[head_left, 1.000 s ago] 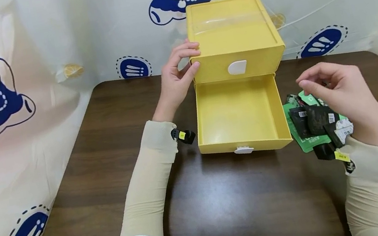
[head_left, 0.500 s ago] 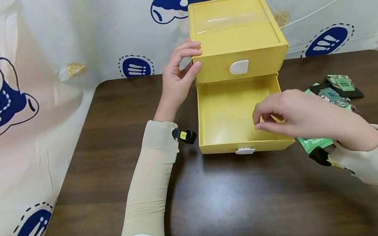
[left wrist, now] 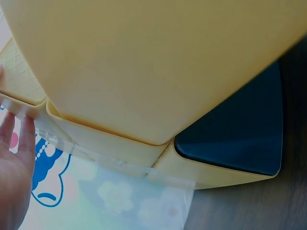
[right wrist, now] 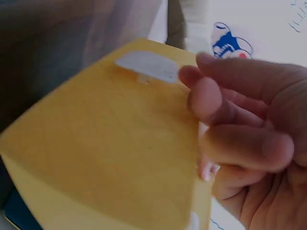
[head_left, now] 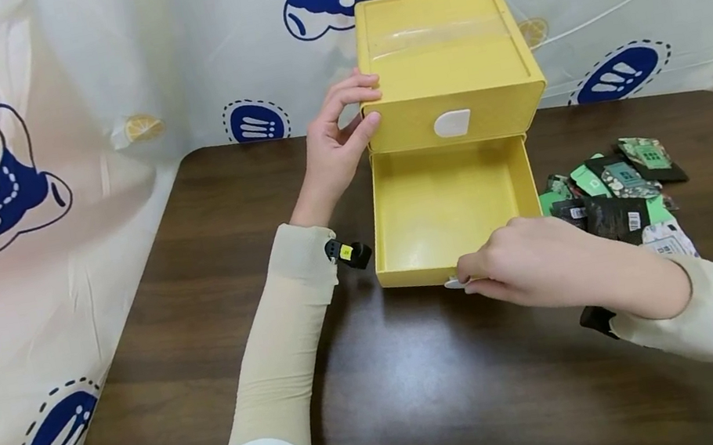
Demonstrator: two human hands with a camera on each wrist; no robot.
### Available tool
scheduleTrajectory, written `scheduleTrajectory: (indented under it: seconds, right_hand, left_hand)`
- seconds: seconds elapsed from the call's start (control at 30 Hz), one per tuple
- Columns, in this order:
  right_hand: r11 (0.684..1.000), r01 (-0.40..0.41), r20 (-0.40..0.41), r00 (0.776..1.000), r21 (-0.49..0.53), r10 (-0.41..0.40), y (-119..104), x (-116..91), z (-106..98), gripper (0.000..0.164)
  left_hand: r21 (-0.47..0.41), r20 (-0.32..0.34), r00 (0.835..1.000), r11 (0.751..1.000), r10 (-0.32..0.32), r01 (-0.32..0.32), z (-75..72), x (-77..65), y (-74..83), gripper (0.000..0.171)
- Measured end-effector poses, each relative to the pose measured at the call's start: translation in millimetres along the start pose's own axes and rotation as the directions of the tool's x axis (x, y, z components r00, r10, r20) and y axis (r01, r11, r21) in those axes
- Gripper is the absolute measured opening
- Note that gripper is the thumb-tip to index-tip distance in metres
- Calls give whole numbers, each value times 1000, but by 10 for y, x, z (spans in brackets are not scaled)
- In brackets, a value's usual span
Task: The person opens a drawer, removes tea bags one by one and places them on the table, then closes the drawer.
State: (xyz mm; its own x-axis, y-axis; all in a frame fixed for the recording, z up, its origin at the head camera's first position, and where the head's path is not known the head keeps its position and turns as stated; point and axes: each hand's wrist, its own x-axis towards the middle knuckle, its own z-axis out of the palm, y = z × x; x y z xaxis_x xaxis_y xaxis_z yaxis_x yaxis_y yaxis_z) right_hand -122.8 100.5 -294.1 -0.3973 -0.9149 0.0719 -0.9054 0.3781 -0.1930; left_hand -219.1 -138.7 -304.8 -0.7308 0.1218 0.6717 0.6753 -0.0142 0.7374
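Observation:
A yellow two-drawer storage box [head_left: 443, 64] stands at the back of the table. Its lower drawer [head_left: 448, 214] is pulled out, with bare floor and walls showing. My left hand [head_left: 332, 135] rests on the box's upper left front corner, fingers over the top edge and thumb by the front. In the left wrist view, two of its fingers [left wrist: 28, 139] touch the box's edge. My right hand [head_left: 521, 265] is at the drawer's front right, fingers loosely bent beside the white handle [right wrist: 147, 66]. The right wrist view shows nothing held; contact with the handle is unclear.
Several small black, green and white packets [head_left: 611, 201] lie in a pile right of the drawer. The upper drawer's white handle [head_left: 452, 124] faces forward. A printed curtain [head_left: 224, 39] hangs behind and left of the dark wooden table [head_left: 431, 400].
My right hand has moved left from above the packets, over the open drawer, and down to its front handle. The left hand stays on the box, and the drawer has not visibly moved.

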Motion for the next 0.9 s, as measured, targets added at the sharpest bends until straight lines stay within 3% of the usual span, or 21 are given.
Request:
scheduleTrajectory:
  seconds: [0.3, 0.6, 0.9]
  right_hand:
    - [996, -60, -34, 998, -67, 57, -39, -7, 49, 7]
    - [939, -81, -103, 993, -335, 49, -120, -22, 70, 20]
    - [922, -128, -212, 976, -365, 51, 74, 48, 77, 24]
  left_hand:
    - [2, -4, 1000, 1000, -5, 5, 11, 6, 10, 18]
    - [2, -7, 1000, 1000, 3, -3, 7, 3, -1, 17]
    - [11, -5, 1000, 1000, -10, 10, 6, 7, 1, 18]
